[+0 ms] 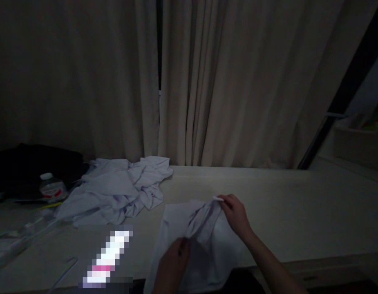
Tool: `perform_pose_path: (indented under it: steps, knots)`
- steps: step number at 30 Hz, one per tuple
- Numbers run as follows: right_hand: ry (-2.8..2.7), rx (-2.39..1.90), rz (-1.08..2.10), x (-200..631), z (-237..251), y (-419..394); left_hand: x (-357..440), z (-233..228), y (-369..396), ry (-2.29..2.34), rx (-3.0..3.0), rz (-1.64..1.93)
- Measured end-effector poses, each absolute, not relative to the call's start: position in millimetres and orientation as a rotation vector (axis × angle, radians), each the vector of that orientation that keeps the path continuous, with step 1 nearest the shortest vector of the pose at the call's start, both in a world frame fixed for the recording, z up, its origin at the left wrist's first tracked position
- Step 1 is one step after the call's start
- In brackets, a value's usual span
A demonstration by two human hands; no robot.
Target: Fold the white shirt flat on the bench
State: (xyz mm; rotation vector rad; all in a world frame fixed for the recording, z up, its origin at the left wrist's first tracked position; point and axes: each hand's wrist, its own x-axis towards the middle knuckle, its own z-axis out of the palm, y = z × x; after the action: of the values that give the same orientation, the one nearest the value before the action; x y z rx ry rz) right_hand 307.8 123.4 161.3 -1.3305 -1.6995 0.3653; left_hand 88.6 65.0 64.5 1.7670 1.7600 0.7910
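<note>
A white cloth garment [218, 253] lies over the front edge of the table and hangs down toward my lap. My right hand [236, 212] pinches a raised edge of it, lifted above the tabletop. Lower and to the left, my left hand [175, 259] is closed on another fold of the same cloth. Between both hands the fabric is bunched and partly stretched. The dim light hides what kind of garment it is.
A crumpled pile of white cloth [121, 188] lies at the back left, beside a capped bottle [53, 188] and a black bag-like thing [32, 163]. A thin hook [64, 271] and a blurred-out bright panel [107, 259] are at front left. Curtains [238, 81] hang behind the table [299, 216].
</note>
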Motion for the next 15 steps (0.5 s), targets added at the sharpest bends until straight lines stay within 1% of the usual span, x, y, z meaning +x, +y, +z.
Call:
perform_pose_path:
  steps: [3, 4, 5, 7, 9, 11, 13, 15]
  knots:
    - [-1.768, -1.051, 0.399, 314.2, 241.0, 119.7, 91.0, 159.9, 101.5, 1.646, 1.811, 1.344]
    - [-1.791, -0.992, 0.386, 315.1, 262.5, 115.4, 95.2, 191.3, 108.7, 1.626, 1.82, 1.461]
    - [-1.812, -0.948, 0.375, 316.2, 281.2, 111.3, 100.3, 219.6, 113.6, 1.532, 1.901, 1.463]
    - [-1.866, -0.881, 0.374, 320.6, 311.0, 106.7, 110.8, 262.4, 119.1, 1.187, 2.066, 1.185]
    - [-1.928, -0.862, 0.408, 328.4, 330.2, 108.0, 119.3, 285.9, 123.7, 0.887, 2.036, 0.807]
    - [-1.896, -0.917, 0.49, 335.2, 336.2, 110.8, 126.1, 294.4, 131.3, 0.798, 1.949, 0.603]
    - [-1.682, -1.003, 0.531, 333.7, 325.5, 107.7, 133.2, 295.4, 142.2, 0.877, 1.932, 0.667]
    - [-1.447, -1.077, 0.463, 319.9, 296.8, 96.5, 140.4, 295.6, 153.7, 1.013, 1.933, 0.916]
